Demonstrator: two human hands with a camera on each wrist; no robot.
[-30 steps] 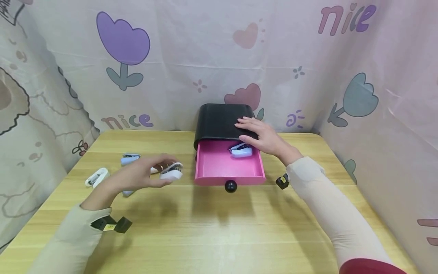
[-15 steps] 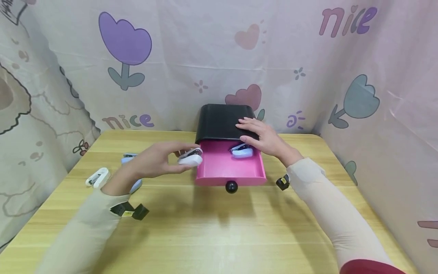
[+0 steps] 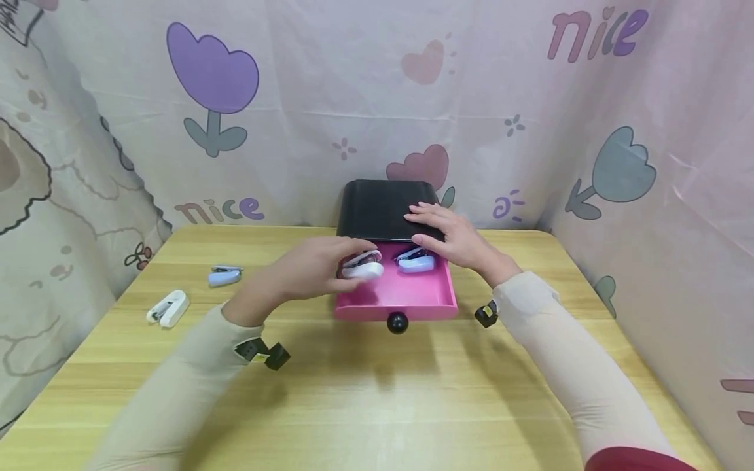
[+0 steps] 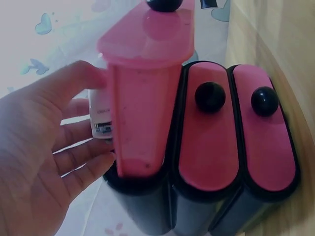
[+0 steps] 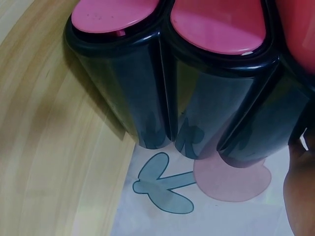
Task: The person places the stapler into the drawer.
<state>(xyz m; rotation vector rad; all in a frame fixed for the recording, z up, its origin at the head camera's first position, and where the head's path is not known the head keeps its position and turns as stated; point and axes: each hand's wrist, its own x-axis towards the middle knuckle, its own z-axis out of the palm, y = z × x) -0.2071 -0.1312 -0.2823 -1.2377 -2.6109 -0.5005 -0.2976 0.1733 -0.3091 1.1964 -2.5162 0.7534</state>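
Observation:
My left hand (image 3: 309,268) pinches a white mini stapler (image 3: 364,269) between thumb and fingers over the left part of a pulled-out pink drawer (image 3: 406,291). In the left wrist view, the white stapler (image 4: 101,113) shows partly behind the drawer's side wall, with the left hand (image 4: 47,132) around it. A light blue mini stapler (image 3: 416,263) lies inside the drawer at the back right. My right hand (image 3: 450,234) rests with extended fingers on top of the black drawer cabinet (image 3: 377,209), near its front right edge.
On the left of the wooden table (image 3: 383,405) lie another light blue stapler (image 3: 224,277) and a white stapler (image 3: 168,309). Two closed pink drawers with black knobs, a middle drawer (image 4: 209,142) and a bottom drawer (image 4: 266,142), are below the open one. A patterned curtain (image 3: 306,78) hangs behind.
The left hand has carried the white stapler rightward from beside the cabinet to over the open drawer. The blue stapler at the back left of the table is uncovered. The right hand stays in place.

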